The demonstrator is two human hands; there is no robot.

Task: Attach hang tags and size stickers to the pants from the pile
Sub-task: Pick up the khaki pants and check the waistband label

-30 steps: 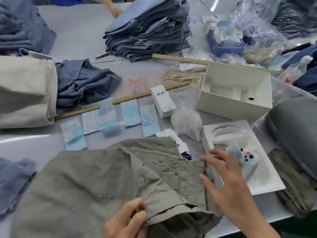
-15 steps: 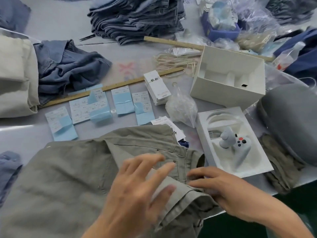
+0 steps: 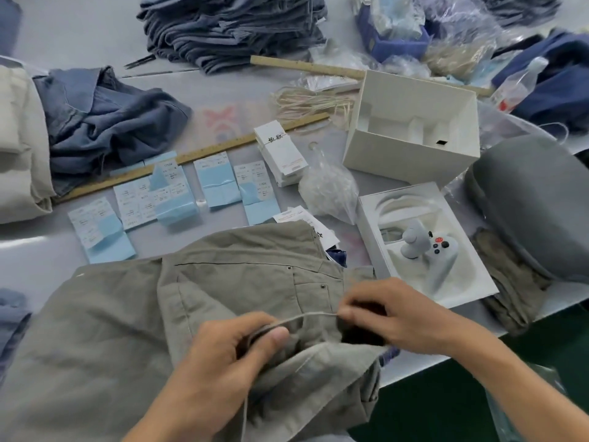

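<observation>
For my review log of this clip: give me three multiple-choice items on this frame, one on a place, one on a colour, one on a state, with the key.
1. Where does the white game controller lie?
A. in the open white tray
B. on the blue jeans stack
C. on the wooden ruler

2. What colour are the pants under the hands?
A. navy
B. olive-grey
C. red

3. What are the left hand and right hand doing?
A. both flat on the table
B. pinching a drawcord stretched between them
C. each gripping a hang tag

Key: 1 A, it sits in the tray's moulded hollow; 2 B, the cloth is dull olive-grey; 3 B, the drawcord runs from one hand's fingers to the other's.
</observation>
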